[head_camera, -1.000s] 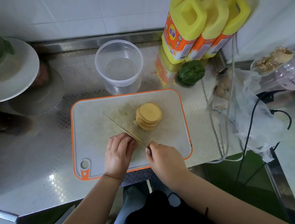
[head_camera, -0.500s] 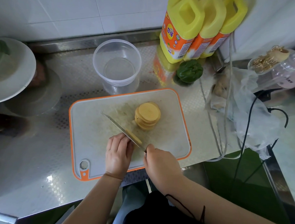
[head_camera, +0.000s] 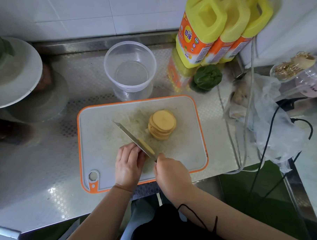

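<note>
Slicing potato (head_camera: 146, 146) on board (head_camera: 100, 140): R hand (head_camera: 172, 173) fingers clamped on knife (head_camera: 131, 135), L hand (head_camera: 127, 163) fingers curled holding potato.

A: White tiled wall (head_camera: 76, 14) is running along the back, thin grey grout lines showing.
B: Worktop?
A: Steel counter (head_camera: 38, 170), embossed checker pattern, is spanning most of the view. A plain steel upstand (head_camera: 96, 43) is sitting where it is meeting the tiles.
B: Light?
A: A bright glare patch (head_camera: 53, 190) is bouncing off the counter's near left (shadows are staying soft).
B: Floor?
A: Green floor (head_camera: 238, 185) is showing below the front edge, right of centre.
</note>
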A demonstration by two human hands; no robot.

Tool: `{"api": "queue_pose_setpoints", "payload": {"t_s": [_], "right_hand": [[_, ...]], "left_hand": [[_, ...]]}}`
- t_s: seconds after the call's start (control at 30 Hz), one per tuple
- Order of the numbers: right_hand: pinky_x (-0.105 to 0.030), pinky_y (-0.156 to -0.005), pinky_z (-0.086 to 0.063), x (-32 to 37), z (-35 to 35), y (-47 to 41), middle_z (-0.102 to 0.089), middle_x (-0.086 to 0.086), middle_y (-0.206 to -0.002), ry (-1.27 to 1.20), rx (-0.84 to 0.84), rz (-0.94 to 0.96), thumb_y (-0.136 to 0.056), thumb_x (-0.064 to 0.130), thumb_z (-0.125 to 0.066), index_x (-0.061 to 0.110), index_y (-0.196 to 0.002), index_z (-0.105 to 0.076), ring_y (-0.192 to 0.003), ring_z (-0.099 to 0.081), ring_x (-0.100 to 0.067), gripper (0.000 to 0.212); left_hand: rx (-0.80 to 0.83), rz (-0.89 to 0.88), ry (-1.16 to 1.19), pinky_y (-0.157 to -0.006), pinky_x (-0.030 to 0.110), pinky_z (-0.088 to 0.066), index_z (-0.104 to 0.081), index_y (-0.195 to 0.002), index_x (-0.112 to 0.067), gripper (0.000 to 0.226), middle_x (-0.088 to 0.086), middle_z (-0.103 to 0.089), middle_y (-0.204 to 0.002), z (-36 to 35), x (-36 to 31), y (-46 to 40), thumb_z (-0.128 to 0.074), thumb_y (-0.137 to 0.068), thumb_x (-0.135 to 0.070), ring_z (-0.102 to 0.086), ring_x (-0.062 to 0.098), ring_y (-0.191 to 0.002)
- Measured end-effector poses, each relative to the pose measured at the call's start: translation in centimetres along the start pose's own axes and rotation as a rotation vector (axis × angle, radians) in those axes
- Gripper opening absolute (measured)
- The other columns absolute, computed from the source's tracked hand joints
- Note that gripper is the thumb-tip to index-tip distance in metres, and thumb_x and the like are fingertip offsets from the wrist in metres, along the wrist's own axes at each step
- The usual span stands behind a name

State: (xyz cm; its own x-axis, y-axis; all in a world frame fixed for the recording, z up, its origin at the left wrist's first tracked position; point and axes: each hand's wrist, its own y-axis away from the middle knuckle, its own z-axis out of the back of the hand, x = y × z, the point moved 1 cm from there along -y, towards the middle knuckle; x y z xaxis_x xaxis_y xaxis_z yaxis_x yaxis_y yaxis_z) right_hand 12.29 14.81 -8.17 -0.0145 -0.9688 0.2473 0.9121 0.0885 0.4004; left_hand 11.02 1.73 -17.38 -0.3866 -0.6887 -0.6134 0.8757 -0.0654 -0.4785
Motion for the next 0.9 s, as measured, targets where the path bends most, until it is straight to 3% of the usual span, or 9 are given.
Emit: {"api": "queue_pose_setpoints", "payload": {"t_s": [0.07, 0.13, 0.2, 0.3, 0.37, 0.4, 0.6, 0.77, 0.9], "right_hand": [[-0.025, -0.053, -0.038, 0.1, -0.2, -0.1, -0.067, -0.003, -0.073, 0.025, 0.017, -0.040, -0.088, 0.015, -0.062, 0.012, -0.091, -0.056, -0.067, -0.068, -0.021, 0.007], [-0.018, -0.038, -0.031, 0.2, -0.5, -0.3, -0.056, 0.002, -0.047, 0.065, -0.001, -0.059, -0.059, 0.016, -0.086, 0.015, -0.067, -0.057, -0.040, -0.058, -0.015, 0.031], [-0.014, -0.035, -0.020, -0.1, -0.9, -0.8, -0.045, 0.006, -0.036, 0.072, -0.032, -0.064, -0.038, 0.016, -0.094, 0.017, -0.055, -0.053, -0.027, -0.047, -0.011, 0.044], [-0.019, -0.042, -0.026, -0.3, -1.1, -0.6, -0.057, 0.002, -0.049, 0.043, -0.024, -0.044, -0.062, 0.016, -0.086, 0.014, -0.068, -0.058, -0.041, -0.059, -0.015, 0.028], [-0.024, -0.054, -0.034, -0.6, -1.1, -0.6, -0.066, -0.003, -0.076, 0.062, 0.032, -0.019, -0.092, 0.017, -0.058, 0.012, -0.093, -0.056, -0.071, -0.067, -0.020, 0.005], [-0.025, -0.059, -0.035, -0.7, -1.1, -0.7, -0.066, -0.004, -0.085, 0.033, 0.041, -0.016, -0.098, 0.017, -0.048, 0.012, -0.100, -0.054, -0.080, -0.066, -0.022, 0.008], [-0.031, -0.067, -0.043, -1.3, -2.4, -2.1, -0.065, -0.008, -0.094, -0.034, 0.133, -0.098, -0.098, 0.015, -0.044, 0.010, -0.106, -0.052, -0.089, -0.064, -0.027, 0.013], [-0.030, -0.068, -0.039, -1.6, -2.7, -2.3, -0.065, -0.008, -0.095, -0.058, 0.161, -0.115, -0.099, 0.017, -0.044, 0.010, -0.107, -0.052, -0.091, -0.063, -0.028, 0.014], [-0.030, -0.070, -0.039, -1.8, -0.8, -2.2, -0.061, -0.006, -0.092, -0.100, 0.289, -0.049, -0.100, 0.040, -0.040, 0.010, -0.111, -0.049, -0.089, -0.062, -0.025, 0.033]], "left_hand": [[-0.001, 0.004, -0.002, -0.088, 0.029, -0.043, -0.055, -0.107, -0.011, 0.013, 0.002, -0.054, -0.109, -0.1, 0.1, 0.0, -0.059, -0.095, -0.016, -0.054, 0.025, -0.094], [0.002, -0.008, -0.004, -0.087, 0.029, -0.044, -0.055, -0.107, -0.011, 0.015, 0.003, -0.055, -0.109, -0.3, 0.0, 0.0, -0.061, -0.094, -0.014, -0.054, 0.025, -0.094], [0.001, -0.010, -0.007, -0.086, 0.030, -0.045, -0.056, -0.107, -0.010, 0.015, 0.006, -0.058, -0.106, -0.4, 0.0, 0.1, -0.061, -0.094, -0.013, -0.055, 0.025, -0.093], [-0.002, -0.005, -0.007, -0.087, 0.029, -0.044, -0.057, -0.106, -0.010, 0.015, 0.009, -0.061, -0.103, -0.4, 0.1, 0.1, -0.063, -0.093, -0.012, -0.056, 0.026, -0.092], [-0.002, -0.004, -0.004, -0.087, 0.028, -0.044, -0.057, -0.106, -0.010, 0.014, 0.010, -0.063, -0.102, -0.4, 0.1, 0.1, -0.062, -0.094, -0.013, -0.056, 0.026, -0.092], [-0.002, -0.003, -0.003, -0.086, 0.029, -0.044, -0.057, -0.106, -0.010, 0.013, 0.010, -0.063, -0.102, -0.3, 0.1, 0.1, -0.062, -0.095, -0.014, -0.056, 0.026, -0.091], [0.010, -0.013, -0.009, -0.084, 0.028, -0.045, -0.055, -0.106, -0.013, 0.007, 0.003, -0.056, -0.107, -0.1, -0.1, 0.2, -0.053, -0.101, -0.018, -0.054, 0.025, -0.090], [0.021, -0.032, -0.106, -0.079, 0.032, -0.046, -0.056, -0.125, -0.019, 0.026, 0.002, -0.052, -0.106, -0.2, -0.2, 0.4, -0.057, -0.099, -0.015, -0.054, 0.026, -0.085], [0.024, -0.054, -0.100, -0.079, 0.029, -0.044, -0.058, -0.126, -0.022, 0.027, 0.002, -0.050, -0.104, -0.1, -0.1, 0.1, -0.054, -0.101, -0.015, -0.052, 0.025, -0.083]]}}
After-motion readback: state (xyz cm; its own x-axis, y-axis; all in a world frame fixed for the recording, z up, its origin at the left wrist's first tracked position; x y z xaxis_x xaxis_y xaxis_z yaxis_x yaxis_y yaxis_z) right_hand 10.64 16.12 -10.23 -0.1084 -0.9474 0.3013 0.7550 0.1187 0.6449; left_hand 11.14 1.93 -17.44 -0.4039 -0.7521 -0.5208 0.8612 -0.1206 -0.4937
